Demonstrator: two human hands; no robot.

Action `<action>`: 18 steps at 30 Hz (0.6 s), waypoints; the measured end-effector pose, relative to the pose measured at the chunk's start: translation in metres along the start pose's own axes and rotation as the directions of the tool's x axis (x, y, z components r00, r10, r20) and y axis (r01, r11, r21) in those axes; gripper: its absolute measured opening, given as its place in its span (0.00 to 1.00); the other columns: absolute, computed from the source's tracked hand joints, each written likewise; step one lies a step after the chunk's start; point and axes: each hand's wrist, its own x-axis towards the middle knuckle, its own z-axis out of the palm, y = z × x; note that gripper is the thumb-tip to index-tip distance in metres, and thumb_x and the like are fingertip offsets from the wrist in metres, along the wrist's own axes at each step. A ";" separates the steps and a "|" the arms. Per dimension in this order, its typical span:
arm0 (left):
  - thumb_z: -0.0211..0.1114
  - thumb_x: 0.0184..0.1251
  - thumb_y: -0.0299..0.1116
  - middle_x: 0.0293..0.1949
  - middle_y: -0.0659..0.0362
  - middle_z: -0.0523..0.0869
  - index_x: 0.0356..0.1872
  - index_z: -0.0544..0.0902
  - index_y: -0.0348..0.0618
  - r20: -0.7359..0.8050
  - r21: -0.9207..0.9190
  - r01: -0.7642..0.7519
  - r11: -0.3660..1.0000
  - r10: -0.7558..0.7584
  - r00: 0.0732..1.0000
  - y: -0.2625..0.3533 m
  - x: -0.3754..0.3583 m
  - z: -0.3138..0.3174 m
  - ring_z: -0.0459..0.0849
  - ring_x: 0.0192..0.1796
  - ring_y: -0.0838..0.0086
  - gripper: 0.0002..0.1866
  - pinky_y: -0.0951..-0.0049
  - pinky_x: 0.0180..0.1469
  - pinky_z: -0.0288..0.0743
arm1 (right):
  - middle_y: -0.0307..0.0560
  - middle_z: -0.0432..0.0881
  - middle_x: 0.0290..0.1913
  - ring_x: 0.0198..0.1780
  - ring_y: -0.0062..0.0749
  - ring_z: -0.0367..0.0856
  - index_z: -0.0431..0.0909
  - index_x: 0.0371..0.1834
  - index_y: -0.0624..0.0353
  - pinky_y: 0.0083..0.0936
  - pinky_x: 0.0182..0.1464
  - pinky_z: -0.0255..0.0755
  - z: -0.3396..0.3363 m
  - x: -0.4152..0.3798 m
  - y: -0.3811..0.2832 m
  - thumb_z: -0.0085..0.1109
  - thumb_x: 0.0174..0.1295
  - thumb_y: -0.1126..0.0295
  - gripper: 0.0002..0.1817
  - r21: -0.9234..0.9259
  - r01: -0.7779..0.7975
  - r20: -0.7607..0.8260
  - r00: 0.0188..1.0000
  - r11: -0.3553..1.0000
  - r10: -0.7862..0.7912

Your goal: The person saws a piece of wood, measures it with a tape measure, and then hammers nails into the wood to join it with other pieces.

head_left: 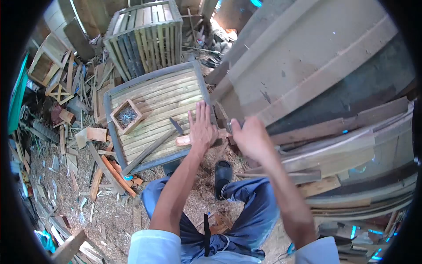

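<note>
My left hand [202, 132] lies with fingers stretched out over a short piece of wood [183, 140], pressing it onto the slatted tabletop [154, 101] near its right edge. The wood's right end sticks out past that edge. My right hand [251, 137] is closed beside this end, slightly blurred. A small dark part shows at its fingers, but what it holds is mostly hidden. A hammer [151, 151] rests on the slats left of my left hand, its head toward the hand. Farther left stands a small wooden box [127, 116] of what look like nails.
A slatted crate [143, 44] stands behind the table. Large boards [303, 61] lean on the right, above stacked planks [334, 185]. Wood offcuts [96, 134] and sawdust cover the floor at left. My sandalled foot [223, 176] is below the table edge.
</note>
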 end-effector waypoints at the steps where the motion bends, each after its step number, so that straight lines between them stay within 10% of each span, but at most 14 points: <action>1: 0.52 0.58 0.37 0.77 0.50 0.52 0.72 0.58 0.36 -0.008 -0.012 0.008 1.000 -0.008 1.000 -0.002 0.003 0.003 0.45 0.79 0.61 0.38 0.46 0.77 0.37 | 0.69 0.80 0.26 0.25 0.49 0.85 0.78 0.29 0.77 0.39 0.33 0.77 0.010 0.001 -0.003 0.53 0.66 0.56 0.27 0.002 0.033 -0.024 0.999 0.999 -0.033; 9: 0.53 0.55 0.35 0.76 0.50 0.53 0.71 0.59 0.35 -0.028 -0.022 0.024 0.999 -0.025 0.999 -0.001 -0.008 0.004 0.47 0.79 0.61 0.38 0.47 0.77 0.38 | 0.67 0.78 0.21 0.22 0.54 0.81 0.77 0.36 0.77 0.41 0.32 0.76 -0.003 0.021 0.007 0.55 0.67 0.61 0.21 0.222 -0.367 0.309 0.905 0.903 0.292; 12: 0.53 0.55 0.34 0.76 0.50 0.54 0.70 0.60 0.35 -0.048 -0.062 -0.012 0.998 0.009 0.999 -0.004 -0.004 0.001 0.47 0.79 0.61 0.38 0.48 0.77 0.36 | 0.70 0.80 0.27 0.32 0.62 0.82 0.78 0.37 0.76 0.43 0.40 0.75 0.084 0.015 0.033 0.54 0.67 0.61 0.21 0.044 0.043 -0.188 0.982 0.998 -0.034; 13: 0.53 0.55 0.35 0.76 0.50 0.54 0.70 0.60 0.34 -0.070 -0.064 0.009 0.998 -0.013 0.997 -0.007 0.005 0.002 0.46 0.79 0.61 0.38 0.48 0.77 0.36 | 0.72 0.81 0.34 0.43 0.67 0.80 0.79 0.39 0.75 0.46 0.47 0.73 0.086 0.017 0.030 0.54 0.67 0.58 0.23 0.190 -0.028 -0.140 0.989 0.981 0.055; 18: 0.52 0.55 0.35 0.76 0.51 0.53 0.70 0.61 0.34 -0.061 -0.048 0.018 0.999 -0.021 0.998 0.000 0.000 0.009 0.46 0.79 0.61 0.37 0.46 0.77 0.36 | 0.65 0.79 0.24 0.31 0.63 0.80 0.77 0.28 0.67 0.47 0.32 0.71 0.103 -0.030 0.066 0.55 0.66 0.62 0.17 0.308 0.076 -0.328 0.944 0.948 0.030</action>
